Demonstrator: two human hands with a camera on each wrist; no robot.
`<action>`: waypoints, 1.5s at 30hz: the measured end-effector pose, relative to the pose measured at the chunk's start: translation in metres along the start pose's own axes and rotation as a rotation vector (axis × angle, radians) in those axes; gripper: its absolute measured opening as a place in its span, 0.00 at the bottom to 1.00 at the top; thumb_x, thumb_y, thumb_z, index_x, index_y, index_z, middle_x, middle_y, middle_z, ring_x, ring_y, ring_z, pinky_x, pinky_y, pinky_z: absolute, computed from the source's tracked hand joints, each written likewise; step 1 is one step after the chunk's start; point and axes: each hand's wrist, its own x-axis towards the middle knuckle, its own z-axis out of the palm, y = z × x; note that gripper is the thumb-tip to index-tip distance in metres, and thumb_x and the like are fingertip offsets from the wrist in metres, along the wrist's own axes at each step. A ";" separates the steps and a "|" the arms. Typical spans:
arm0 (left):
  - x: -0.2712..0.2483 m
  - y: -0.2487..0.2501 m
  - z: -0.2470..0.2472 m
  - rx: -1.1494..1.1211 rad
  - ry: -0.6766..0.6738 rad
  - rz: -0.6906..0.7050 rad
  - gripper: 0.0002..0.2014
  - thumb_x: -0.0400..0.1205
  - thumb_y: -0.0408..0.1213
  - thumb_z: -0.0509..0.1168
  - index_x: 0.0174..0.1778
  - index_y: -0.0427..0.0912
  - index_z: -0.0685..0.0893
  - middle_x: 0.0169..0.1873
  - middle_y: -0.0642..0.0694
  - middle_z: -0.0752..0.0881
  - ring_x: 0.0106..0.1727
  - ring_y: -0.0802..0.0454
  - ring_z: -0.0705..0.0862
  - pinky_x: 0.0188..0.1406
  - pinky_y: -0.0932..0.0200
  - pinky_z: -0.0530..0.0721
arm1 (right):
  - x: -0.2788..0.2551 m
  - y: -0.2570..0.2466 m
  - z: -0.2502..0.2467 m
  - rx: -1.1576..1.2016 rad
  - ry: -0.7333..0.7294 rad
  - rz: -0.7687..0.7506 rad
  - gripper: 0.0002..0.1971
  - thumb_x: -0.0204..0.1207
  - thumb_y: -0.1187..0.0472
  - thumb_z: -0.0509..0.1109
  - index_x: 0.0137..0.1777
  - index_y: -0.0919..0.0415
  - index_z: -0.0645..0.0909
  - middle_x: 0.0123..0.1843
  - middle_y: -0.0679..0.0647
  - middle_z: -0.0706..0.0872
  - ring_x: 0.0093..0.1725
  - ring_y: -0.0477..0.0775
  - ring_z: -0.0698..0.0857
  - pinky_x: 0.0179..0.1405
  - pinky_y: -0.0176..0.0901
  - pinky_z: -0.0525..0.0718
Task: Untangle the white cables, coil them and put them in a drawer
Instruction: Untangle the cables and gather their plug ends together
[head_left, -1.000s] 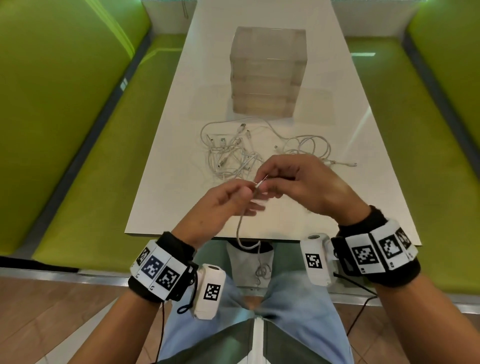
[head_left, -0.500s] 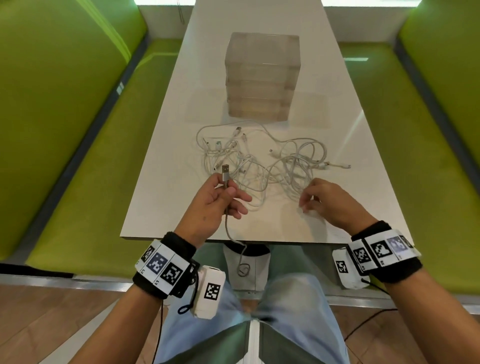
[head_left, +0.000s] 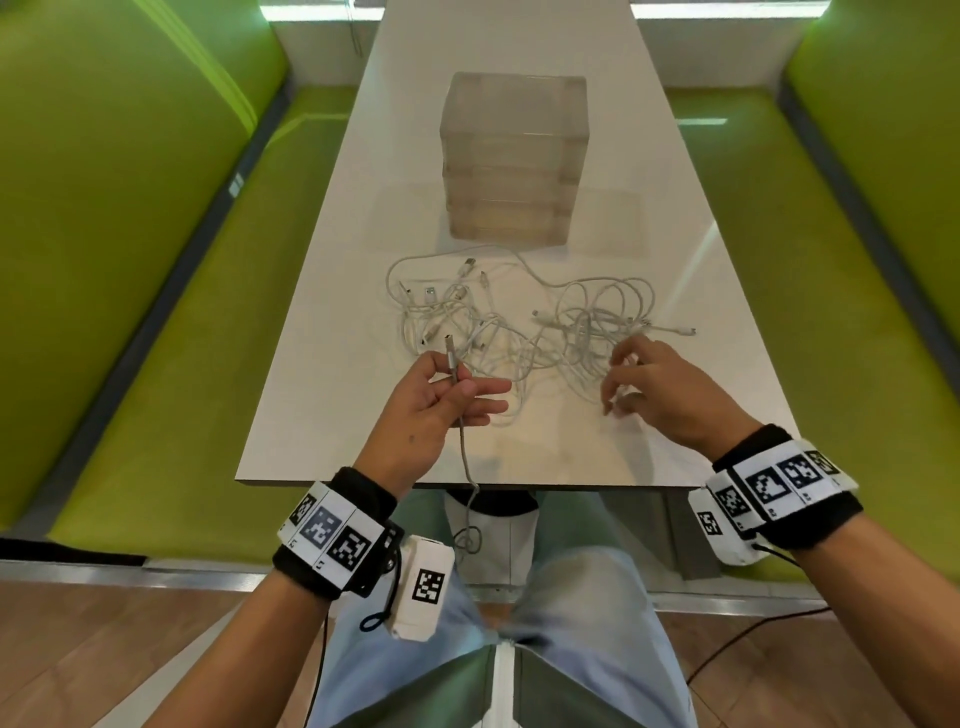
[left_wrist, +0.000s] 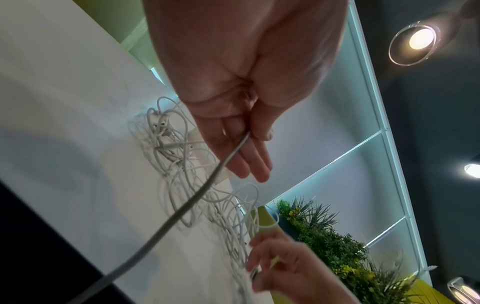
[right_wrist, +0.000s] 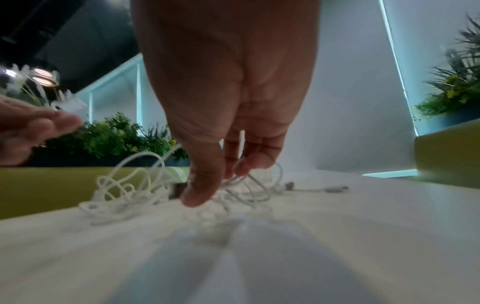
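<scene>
White table (head_left: 332, 395) with a tangle of white cables (head_left: 519, 332) spread across its middle, from near the left edge almost to the right edge. Behind the tangle, just beyond its far loops, stood a translucent drawer unit (head_left: 514, 161), blocking the centre line; bare strips of tabletop ran past it on both sides. Bare surface also lay between the tangle and the near edge. The left hand (head_left: 441, 400), pinching a grey cable (head_left: 465, 452) that hung over the near edge, and the right hand (head_left: 660, 395), fingers curled down into the loops, occupied the near side. Green benches (head_left: 156, 364) flanked the table.
</scene>
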 end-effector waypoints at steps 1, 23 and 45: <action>0.002 0.000 0.001 -0.006 0.009 0.003 0.02 0.86 0.29 0.57 0.47 0.38 0.70 0.52 0.40 0.90 0.48 0.44 0.90 0.51 0.53 0.88 | 0.000 -0.008 -0.004 0.058 0.094 -0.049 0.03 0.70 0.65 0.76 0.42 0.57 0.87 0.56 0.53 0.78 0.51 0.50 0.77 0.41 0.42 0.77; 0.032 0.003 0.024 -0.146 0.259 0.012 0.05 0.83 0.28 0.62 0.52 0.34 0.82 0.44 0.40 0.90 0.46 0.50 0.89 0.51 0.58 0.85 | 0.042 -0.100 0.001 1.200 0.111 0.124 0.09 0.76 0.66 0.71 0.52 0.70 0.79 0.48 0.60 0.86 0.37 0.50 0.86 0.36 0.39 0.85; 0.019 0.058 -0.036 -0.342 0.420 0.273 0.12 0.89 0.38 0.50 0.43 0.43 0.75 0.22 0.55 0.72 0.23 0.59 0.66 0.25 0.64 0.68 | 0.065 -0.049 -0.006 0.355 0.087 0.157 0.13 0.77 0.72 0.56 0.47 0.65 0.83 0.44 0.56 0.86 0.43 0.60 0.86 0.49 0.55 0.83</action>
